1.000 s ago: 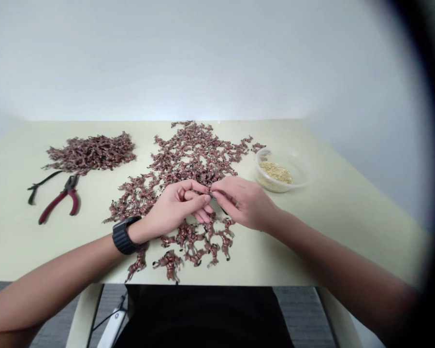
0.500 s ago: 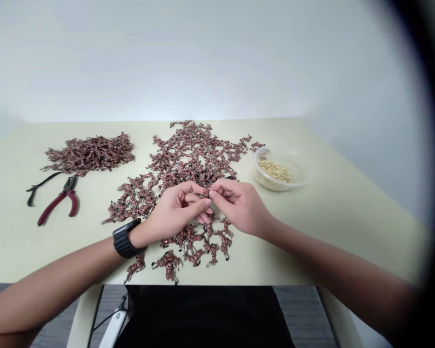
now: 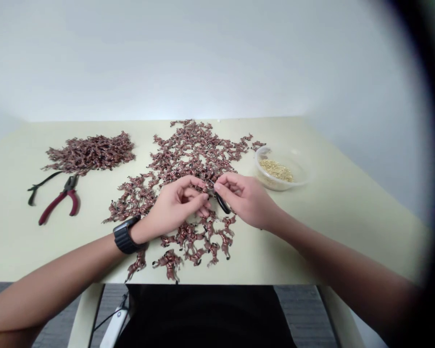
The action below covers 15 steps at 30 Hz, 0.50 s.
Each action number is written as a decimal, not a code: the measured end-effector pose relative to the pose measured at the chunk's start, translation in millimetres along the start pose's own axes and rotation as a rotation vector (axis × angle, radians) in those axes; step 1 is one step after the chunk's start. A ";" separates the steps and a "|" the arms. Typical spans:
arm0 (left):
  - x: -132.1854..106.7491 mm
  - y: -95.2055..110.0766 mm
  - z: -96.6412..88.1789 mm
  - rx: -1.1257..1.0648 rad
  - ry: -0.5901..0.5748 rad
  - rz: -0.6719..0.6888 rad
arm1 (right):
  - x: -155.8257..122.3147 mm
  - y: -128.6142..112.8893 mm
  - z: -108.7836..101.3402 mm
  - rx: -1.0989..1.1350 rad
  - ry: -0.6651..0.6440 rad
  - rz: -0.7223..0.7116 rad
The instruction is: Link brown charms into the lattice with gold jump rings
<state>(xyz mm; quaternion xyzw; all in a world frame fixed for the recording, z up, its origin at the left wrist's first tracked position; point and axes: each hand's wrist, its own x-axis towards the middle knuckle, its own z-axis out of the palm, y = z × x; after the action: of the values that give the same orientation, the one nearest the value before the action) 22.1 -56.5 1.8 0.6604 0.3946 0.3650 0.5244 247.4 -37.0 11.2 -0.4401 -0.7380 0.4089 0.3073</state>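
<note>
My left hand (image 3: pixel 179 200), with a black watch (image 3: pixel 126 235) on its wrist, is closed in a pinch over the middle pile of small brown horse figures (image 3: pixel 188 154). Whatever sits between its fingertips is too small to make out. Facing it, my right hand (image 3: pixel 248 199) grips a black-handled tool (image 3: pixel 223 203) with thumb and forefinger. The tool's thin metal end points at the left fingertips, and its exact kind is partly hidden by the fingers. Several horse figures (image 3: pixel 212 251) lie below both hands, near the table's front edge.
Far left is a denser heap of brown figures (image 3: pixel 90 153). In front of it lie red-handled pliers (image 3: pixel 60 199) and a thin black tool (image 3: pixel 39 186). A clear plastic bowl (image 3: pixel 300 181) with small gold pieces (image 3: pixel 275 170) stands to the right, on the pale table (image 3: pixel 333 208).
The black-handled tool now shows below my right fingers, its metal end at the left fingertips; before, only a dark bit showed behind the right hand. The hands have parted slightly.
</note>
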 end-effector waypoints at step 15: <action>12.1 -7.6 -13.0 -0.150 0.100 -0.176 | -0.5 13.2 -5.4 -0.962 0.031 -0.076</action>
<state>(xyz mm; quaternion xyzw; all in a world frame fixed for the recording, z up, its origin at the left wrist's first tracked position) 14.5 -39.2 -2.4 0.5631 0.4485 0.3783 0.5820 257.3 -31.9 2.1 -0.5111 -0.8543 0.0030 0.0945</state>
